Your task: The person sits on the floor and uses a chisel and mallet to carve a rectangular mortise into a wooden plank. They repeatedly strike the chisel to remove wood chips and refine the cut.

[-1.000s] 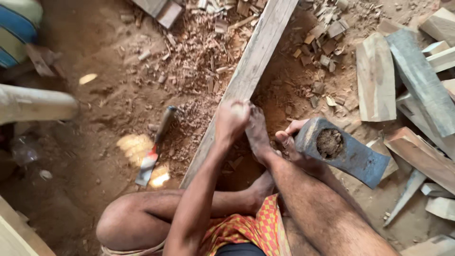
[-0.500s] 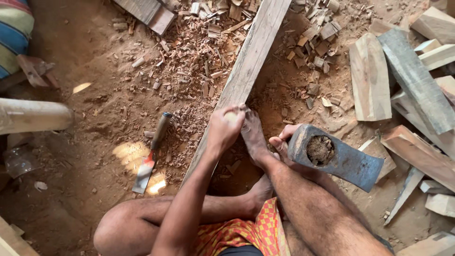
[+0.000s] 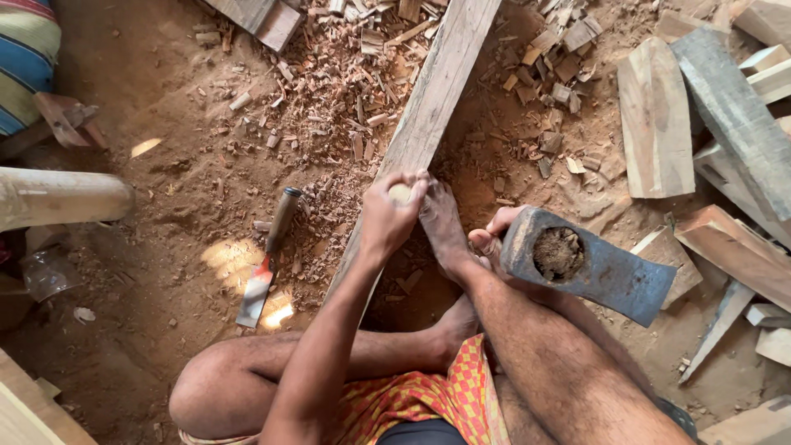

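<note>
My left hand (image 3: 386, 221) is closed around a pale, round-ended tool handle (image 3: 401, 194), held upright on the near end of a long wooden plank (image 3: 441, 91). My right hand (image 3: 493, 235) grips a heavy grey axe head (image 3: 595, 270) with a dirt-filled eye, held just right of the left hand. A bare foot (image 3: 443, 232) rests against the plank between the two hands. The tool's working end is hidden under my fist.
A chisel (image 3: 265, 268) lies on the dirt floor left of the plank. Wood chips (image 3: 329, 91) are scattered about it. Cut wooden blocks (image 3: 655, 115) and boards (image 3: 733, 107) are piled at the right. A round pole (image 3: 62, 196) sticks in from the left.
Both hands keep their grips and stay nearly in place. The axe head has shifted slightly right and the view has drifted a little.
</note>
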